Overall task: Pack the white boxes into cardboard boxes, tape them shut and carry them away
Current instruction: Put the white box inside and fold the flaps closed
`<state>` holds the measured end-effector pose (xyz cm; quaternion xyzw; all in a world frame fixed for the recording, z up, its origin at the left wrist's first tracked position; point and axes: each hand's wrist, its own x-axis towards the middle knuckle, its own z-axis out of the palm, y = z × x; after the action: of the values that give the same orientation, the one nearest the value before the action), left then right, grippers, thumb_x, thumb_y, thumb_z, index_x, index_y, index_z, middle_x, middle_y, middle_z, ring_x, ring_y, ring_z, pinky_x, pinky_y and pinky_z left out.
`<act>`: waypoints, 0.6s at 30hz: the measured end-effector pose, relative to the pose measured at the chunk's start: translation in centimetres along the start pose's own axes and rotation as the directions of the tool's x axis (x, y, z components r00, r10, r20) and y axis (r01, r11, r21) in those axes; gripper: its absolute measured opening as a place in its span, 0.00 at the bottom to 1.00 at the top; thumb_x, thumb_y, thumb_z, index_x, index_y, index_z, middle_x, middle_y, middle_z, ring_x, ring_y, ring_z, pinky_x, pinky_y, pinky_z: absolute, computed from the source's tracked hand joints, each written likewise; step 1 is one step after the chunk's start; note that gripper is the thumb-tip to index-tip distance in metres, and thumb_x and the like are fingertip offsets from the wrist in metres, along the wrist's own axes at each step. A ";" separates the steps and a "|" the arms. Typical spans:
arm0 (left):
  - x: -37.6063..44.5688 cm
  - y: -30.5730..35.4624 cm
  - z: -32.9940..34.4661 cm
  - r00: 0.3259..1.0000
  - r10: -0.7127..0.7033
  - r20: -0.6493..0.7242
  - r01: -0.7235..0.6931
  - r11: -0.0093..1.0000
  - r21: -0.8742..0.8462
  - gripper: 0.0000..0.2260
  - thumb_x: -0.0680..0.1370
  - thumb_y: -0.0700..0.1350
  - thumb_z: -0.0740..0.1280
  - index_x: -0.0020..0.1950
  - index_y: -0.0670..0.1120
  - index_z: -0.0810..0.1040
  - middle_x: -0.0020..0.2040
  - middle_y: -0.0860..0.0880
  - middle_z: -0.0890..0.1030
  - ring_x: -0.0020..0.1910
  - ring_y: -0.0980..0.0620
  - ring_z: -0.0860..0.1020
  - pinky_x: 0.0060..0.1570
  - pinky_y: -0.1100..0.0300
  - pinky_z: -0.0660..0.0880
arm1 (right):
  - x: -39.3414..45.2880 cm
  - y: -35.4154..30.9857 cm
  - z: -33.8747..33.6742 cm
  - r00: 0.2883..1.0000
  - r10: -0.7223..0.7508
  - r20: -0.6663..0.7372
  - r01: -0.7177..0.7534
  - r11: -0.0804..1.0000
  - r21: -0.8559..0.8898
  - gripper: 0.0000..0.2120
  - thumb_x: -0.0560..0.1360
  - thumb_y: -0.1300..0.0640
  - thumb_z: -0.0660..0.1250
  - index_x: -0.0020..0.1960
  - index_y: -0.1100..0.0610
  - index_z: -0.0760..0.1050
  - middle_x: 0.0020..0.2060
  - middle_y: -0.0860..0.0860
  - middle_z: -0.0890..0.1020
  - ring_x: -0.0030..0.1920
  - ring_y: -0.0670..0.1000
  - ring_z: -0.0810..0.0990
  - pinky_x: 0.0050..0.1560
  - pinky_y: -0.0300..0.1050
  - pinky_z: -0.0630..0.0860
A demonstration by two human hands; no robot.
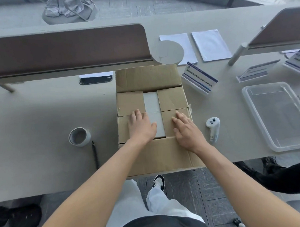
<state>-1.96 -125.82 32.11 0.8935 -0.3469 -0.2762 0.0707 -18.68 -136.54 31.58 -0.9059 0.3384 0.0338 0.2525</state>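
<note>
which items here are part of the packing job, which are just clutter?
Job:
cardboard box
white box inside it
tape roll
left hand and right hand, flat on the side flaps

Lying about:
controller
clear plastic tray
pen
name cards
papers
</note>
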 end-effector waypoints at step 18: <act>0.1 0.1 -0.6 0.999 0.051 0.005 -0.050 0.952 0.302 0.28 0.80 0.54 0.55 0.76 0.41 0.62 0.77 0.37 0.57 0.74 0.37 0.57 0.68 0.44 0.64 | -9.5 -1.0 -1.1 0.784 0.617 -0.065 -0.557 0.747 0.364 0.27 0.82 0.46 0.62 0.78 0.56 0.64 0.72 0.55 0.69 0.68 0.57 0.73 0.69 0.55 0.69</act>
<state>-1.62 -126.05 32.63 0.8849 -0.4079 -0.2168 -0.0593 -25.44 -130.78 35.21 -0.6972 0.6290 -0.0269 0.3428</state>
